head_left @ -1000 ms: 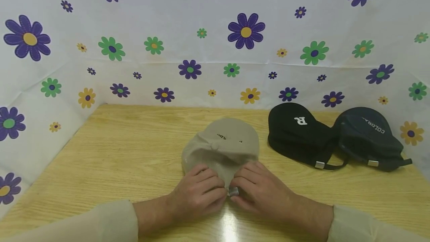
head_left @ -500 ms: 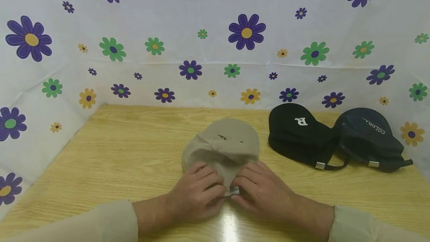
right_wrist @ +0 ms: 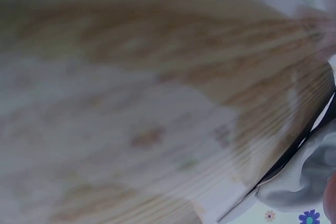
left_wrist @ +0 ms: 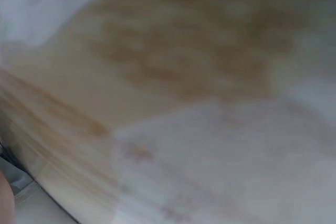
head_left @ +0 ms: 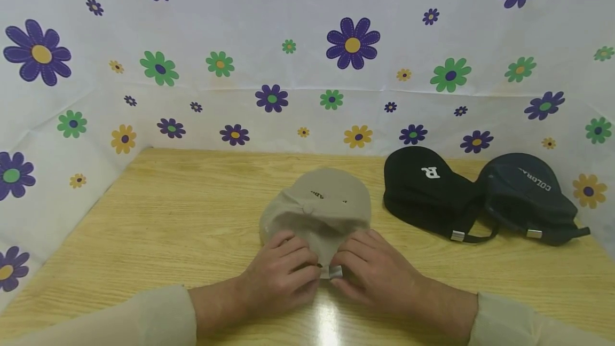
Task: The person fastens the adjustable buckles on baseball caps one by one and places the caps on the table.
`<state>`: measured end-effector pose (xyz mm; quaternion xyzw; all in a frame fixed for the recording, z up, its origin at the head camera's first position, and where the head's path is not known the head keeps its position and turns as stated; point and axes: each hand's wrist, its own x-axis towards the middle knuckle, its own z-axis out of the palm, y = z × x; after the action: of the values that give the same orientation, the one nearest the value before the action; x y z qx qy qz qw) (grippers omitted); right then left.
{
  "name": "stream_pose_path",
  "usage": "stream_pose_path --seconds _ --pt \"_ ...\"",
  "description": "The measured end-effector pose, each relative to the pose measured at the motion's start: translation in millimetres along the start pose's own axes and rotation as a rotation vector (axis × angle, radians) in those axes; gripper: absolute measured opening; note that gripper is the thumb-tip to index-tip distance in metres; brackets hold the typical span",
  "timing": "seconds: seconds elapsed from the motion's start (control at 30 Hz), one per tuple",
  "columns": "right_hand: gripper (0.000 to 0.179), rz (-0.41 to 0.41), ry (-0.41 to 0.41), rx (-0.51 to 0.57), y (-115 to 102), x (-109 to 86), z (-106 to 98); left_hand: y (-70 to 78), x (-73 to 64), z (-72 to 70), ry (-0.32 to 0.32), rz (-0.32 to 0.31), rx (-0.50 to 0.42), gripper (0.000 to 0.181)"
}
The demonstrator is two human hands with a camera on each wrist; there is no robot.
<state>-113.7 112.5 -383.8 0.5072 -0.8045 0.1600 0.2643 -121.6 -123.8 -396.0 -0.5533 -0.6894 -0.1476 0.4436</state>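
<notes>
A beige baseball cap (head_left: 336, 186) with dark lettering lies on the table, its crown partly caved in and its back strap toward me. My left hand (head_left: 281, 276) pinches the strap (head_left: 324, 272) from the left. From the right, my right hand (head_left: 379, 274) pinches it beside a silver buckle (head_left: 336, 272). A short piece of strap shows between the two hands; the rest is hidden under the fingers. In the left wrist view only a corner of the cap (left_wrist: 44, 208) shows; the right wrist view has its grey-looking fabric (right_wrist: 286, 190) at lower right. Both views are mostly blurred.
A black cap (head_left: 410, 183) with a white R and a dark navy cap (head_left: 521, 191) lie side by side at the back right, touching. A flower-printed white cloth (head_left: 288, 15) stands behind and beside the wooden table (head_left: 192, 202).
My left hand has shifted slightly left, so the gap between the hands is wider and more strap shows beside the buckle. My right hand and the other caps stay put.
</notes>
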Motion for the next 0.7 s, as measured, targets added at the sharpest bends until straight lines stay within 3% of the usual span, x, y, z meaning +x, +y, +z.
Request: stream_pose_path --seconds 0.7 --pt "0.018 -0.030 0.023 0.001 -0.3 0.9 1.4 0.7 2.7 1.0 0.021 0.040 0.025 0.018"
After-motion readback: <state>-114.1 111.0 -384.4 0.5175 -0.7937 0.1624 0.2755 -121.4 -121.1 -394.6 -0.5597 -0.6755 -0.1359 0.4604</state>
